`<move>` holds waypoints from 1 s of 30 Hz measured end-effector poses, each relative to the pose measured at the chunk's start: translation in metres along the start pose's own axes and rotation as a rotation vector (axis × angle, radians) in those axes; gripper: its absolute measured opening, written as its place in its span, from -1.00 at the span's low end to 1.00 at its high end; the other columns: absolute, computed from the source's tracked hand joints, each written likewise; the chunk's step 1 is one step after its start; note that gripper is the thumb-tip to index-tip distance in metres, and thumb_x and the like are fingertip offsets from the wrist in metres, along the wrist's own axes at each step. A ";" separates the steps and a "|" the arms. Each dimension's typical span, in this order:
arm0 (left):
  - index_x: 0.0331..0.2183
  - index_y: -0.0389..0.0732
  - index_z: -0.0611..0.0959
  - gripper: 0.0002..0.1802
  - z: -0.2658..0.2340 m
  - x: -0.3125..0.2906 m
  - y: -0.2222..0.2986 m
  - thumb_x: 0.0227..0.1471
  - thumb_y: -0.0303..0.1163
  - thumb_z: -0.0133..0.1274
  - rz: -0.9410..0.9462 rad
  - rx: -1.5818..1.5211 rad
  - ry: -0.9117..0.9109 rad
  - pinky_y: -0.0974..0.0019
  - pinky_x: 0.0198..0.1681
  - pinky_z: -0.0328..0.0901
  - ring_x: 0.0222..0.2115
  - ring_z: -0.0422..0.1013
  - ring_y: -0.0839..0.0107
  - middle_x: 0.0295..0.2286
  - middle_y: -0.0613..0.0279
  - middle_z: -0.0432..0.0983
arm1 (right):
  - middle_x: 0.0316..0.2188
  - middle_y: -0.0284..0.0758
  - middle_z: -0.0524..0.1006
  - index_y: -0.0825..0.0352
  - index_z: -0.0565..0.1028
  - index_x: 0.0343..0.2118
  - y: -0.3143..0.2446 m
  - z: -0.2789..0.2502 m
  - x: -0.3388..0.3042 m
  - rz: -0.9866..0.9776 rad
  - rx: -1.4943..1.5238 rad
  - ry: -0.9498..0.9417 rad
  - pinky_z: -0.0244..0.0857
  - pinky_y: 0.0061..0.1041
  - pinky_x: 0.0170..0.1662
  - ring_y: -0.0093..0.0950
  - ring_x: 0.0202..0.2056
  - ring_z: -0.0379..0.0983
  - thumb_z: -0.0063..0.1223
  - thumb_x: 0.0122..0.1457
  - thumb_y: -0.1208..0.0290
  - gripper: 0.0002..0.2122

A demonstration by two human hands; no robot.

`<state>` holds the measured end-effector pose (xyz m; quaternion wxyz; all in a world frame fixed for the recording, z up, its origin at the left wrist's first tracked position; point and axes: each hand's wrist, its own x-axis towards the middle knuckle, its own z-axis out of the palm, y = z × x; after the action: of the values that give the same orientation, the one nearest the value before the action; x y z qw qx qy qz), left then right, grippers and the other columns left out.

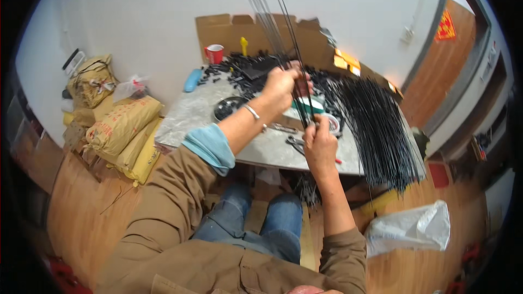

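Several thin black rods (286, 15) stand nearly upright over the table, held in both hands. My left hand (280, 86) is closed around them partway up, and their upper ends fan out above it. Lower down, the fingers of my right hand (320, 144) are pinched at the rods' bottom ends. What exactly sits between those fingertips is too small to make out. Beneath my hands lie pliers (297, 144) and a small round container (330, 123). A big bundle of similar black rods (376, 130) spreads over the table's right side.
Small black parts (256, 79) are heaped on the grey table (182, 114), near a dark round dish (230, 109). A red mug (214, 54) and a cardboard sheet (220, 30) stand behind. Stuffed sacks (128, 125) are stacked at left; a white plastic bag (408, 228) lies on the floor.
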<state>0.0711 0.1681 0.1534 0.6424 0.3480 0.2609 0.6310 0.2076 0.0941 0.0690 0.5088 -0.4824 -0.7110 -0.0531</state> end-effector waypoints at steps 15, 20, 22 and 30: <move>-0.23 -0.29 0.52 -0.72 -0.010 0.002 0.009 0.21 -0.26 -0.10 -0.028 0.143 0.013 0.26 -0.46 0.39 -0.50 0.47 0.35 -0.48 0.21 0.51 | -0.64 -0.32 0.50 0.36 0.38 -0.26 -0.005 -0.091 0.043 0.527 0.610 -0.109 0.01 -0.73 -0.77 -0.74 -0.80 0.17 -0.12 0.26 0.42 -0.88; -0.20 -0.33 0.53 -0.67 0.009 -0.001 0.004 0.18 -0.23 -0.03 -0.112 0.224 -0.143 0.22 -0.37 0.46 -0.41 0.53 0.28 -0.38 0.09 0.55 | -0.64 -0.32 0.51 0.37 0.41 -0.27 -0.025 -0.044 0.010 0.553 0.717 -0.339 0.11 -0.69 -0.73 -0.71 -0.78 0.23 -0.11 0.25 0.42 -0.87; -0.21 -0.33 0.53 -0.69 0.001 0.003 0.005 0.17 -0.26 -0.01 -0.059 0.243 -0.078 0.25 -0.43 0.45 -0.48 0.51 0.32 -0.45 0.16 0.53 | -0.63 -0.32 0.51 0.37 0.41 -0.29 -0.017 -0.038 0.011 0.563 0.898 -0.475 0.15 -0.70 -0.69 -0.68 -0.76 0.27 -0.11 0.26 0.39 -0.86; -0.10 -0.30 0.44 -0.67 -0.007 0.014 0.010 0.27 -0.25 -0.22 -0.069 0.169 -0.120 0.43 -0.62 0.07 -0.69 0.07 0.57 -0.67 0.45 0.12 | -0.43 -0.16 0.58 0.31 0.59 -0.36 0.192 -0.038 0.046 0.536 -0.347 -0.120 0.36 -0.27 -0.25 -0.18 -0.35 0.52 0.02 0.06 0.15 -0.70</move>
<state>0.0601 0.1823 0.1581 0.6466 0.4290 0.2862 0.5621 0.3741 0.2034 0.0434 0.3722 -0.7342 -0.5677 -0.0090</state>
